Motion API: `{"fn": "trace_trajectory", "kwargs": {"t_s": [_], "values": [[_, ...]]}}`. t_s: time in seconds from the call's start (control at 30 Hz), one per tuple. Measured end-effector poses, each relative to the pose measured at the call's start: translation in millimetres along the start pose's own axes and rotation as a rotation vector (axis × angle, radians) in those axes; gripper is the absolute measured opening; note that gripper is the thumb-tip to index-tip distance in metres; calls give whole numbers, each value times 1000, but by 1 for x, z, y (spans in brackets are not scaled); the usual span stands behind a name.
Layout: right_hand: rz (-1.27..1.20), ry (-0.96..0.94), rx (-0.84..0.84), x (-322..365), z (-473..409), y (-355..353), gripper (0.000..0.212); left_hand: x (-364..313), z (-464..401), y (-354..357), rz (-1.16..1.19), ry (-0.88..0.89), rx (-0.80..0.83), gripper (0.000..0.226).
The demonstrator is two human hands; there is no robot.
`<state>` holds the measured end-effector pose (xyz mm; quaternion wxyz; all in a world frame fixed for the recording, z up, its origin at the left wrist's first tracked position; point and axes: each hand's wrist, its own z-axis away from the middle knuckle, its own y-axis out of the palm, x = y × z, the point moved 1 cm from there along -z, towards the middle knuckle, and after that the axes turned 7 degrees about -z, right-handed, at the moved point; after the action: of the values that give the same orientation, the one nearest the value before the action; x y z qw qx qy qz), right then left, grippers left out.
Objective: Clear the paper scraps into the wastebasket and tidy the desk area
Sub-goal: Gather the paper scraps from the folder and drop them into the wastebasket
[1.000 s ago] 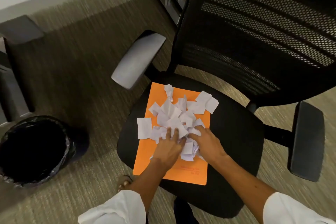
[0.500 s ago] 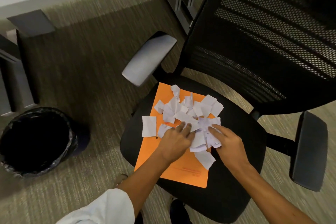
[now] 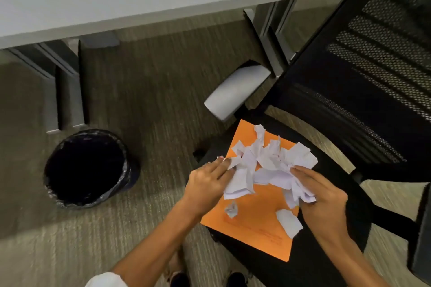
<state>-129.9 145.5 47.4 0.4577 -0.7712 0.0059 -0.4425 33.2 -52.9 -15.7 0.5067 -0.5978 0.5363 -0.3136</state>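
A bunch of white paper scraps is gathered between my two hands above an orange folder that lies on the black seat of an office chair. My left hand grips the left side of the bunch. My right hand clutches the right side. Two loose scraps stay on the folder: a small crumpled one and a flat one. A round wastebasket with a black liner stands on the carpet to the left.
The chair's mesh back rises at the right, with a grey armrest at the left and a black one at the right edge. Desk legs and a white desk edge lie beyond the olive carpet.
Both hands have drawn the spread scraps together and lifted most of them off the folder. Two scraps dropped loose. The view has tilted up, showing the desk edge and the whole wastebasket.
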Motion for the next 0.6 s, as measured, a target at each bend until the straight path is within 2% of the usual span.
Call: {"fn": "trace_trajectory", "kwargs": {"t_s": [0.27, 0.33, 0.4, 0.47, 0.5, 0.57, 0.6], "values": [[-145, -63, 81, 79, -37, 80, 48, 97, 59, -35, -200, -169, -168, 36], [-203, -81, 92, 102, -45, 108, 45, 127, 82, -51, -214, -273, -226, 35], [-267, -85, 102, 125, -53, 135, 43, 154, 105, -64, -153, -438, -278, 36], [-313, -91, 133, 149, -60, 165, 38, 182, 129, -78, -24, -647, -316, 19], [-324, -88, 153, 161, -62, 181, 36, 195, 140, -85, 63, -789, -338, 6], [-349, -46, 195, 186, -65, 216, 34, 229, 167, -89, 267, -1176, -373, 20], [-372, -2, 229, 200, -66, 233, 33, 246, 181, -88, 406, -1382, -394, 18]]}}
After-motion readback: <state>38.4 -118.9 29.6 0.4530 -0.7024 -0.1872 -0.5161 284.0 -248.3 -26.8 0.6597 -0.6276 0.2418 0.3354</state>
